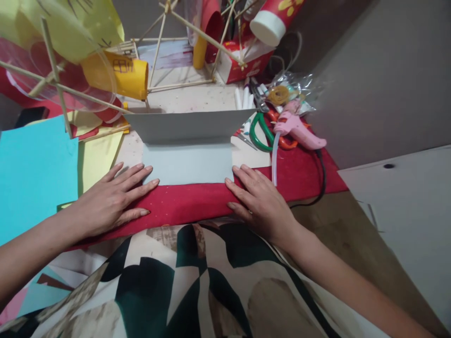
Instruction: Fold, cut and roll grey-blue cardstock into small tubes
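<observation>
A pale blue sheet of paper (188, 162) lies in front of me, creased across its width, with its far half standing up and shaded grey. My left hand (118, 197) rests flat with fingers spread, its fingertips on the sheet's near left corner. At the near right corner, my right hand (259, 197) lies flat too, fingers stretched and touching the paper's edge. Neither hand grips anything. Under the sheet are a red cloth (190, 204) and a whitish board.
To the right lie a pink glue gun (298, 129) with its cord, green-handled scissors (261, 134) and several markers (243, 99). Bright blue paper (38, 169) is at the left. Stick frames (160, 47), a yellow paper tube (130, 77) and a red box (243, 61) stand behind.
</observation>
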